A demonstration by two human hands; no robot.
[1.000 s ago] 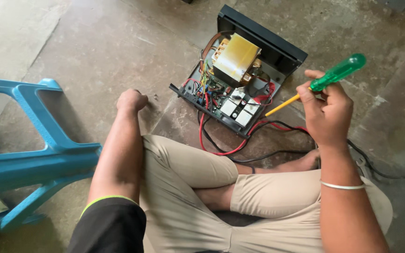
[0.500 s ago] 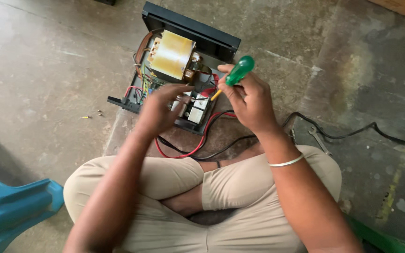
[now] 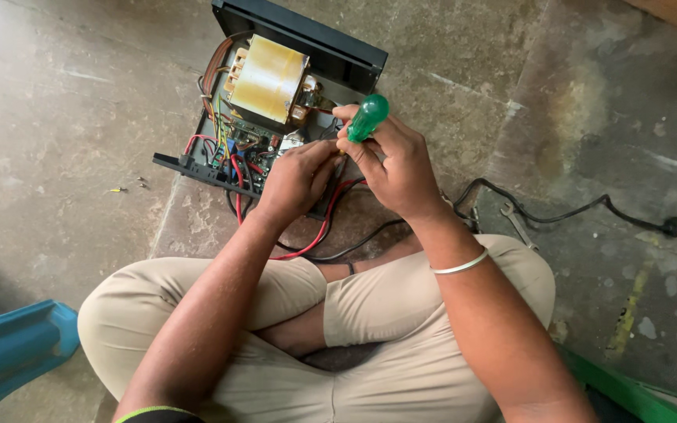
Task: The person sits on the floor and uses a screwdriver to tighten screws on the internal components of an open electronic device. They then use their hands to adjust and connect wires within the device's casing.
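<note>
— Bare concrete floor (image 3: pixel 80 94), stained and cracked, fills the view; what sits on it?

— An opened black electrical unit (image 3: pixel 276 102) lies on the floor just ahead of a person sitting cross-legged in beige trousers. Its lid is off, so a big yellow-wrapped transformer (image 3: pixel 269 78) shows at the far end, with a green circuit board (image 3: pixel 244 141) and bundles of coloured wires beside it.

— And the hands?

— Both are over the near right part of the unit. The right hand (image 3: pixel 397 168) is clenched round a screwdriver with a green translucent handle (image 3: pixel 367 117); the handle top sticks up above the fingers and the shaft points down into the case, where its tip is hidden. The left hand (image 3: pixel 295 180) has its fingers curled and pressed down onto the unit's near edge, right beside the other hand. Whether it pinches anything, I cannot tell.

— Anything else close by?

— Red wires (image 3: pixel 319 235) loop out of the case toward the knees. A black power cord (image 3: pixel 573 211) trails off to the right and ends in a plug (image 3: pixel 674 228). A small spanner (image 3: pixel 519 227) lies by the right knee, a thin bangle (image 3: pixel 460 264) rings the right wrist, and part of a blue plastic stool (image 3: pixel 9 348) shows at the lower left.
</note>
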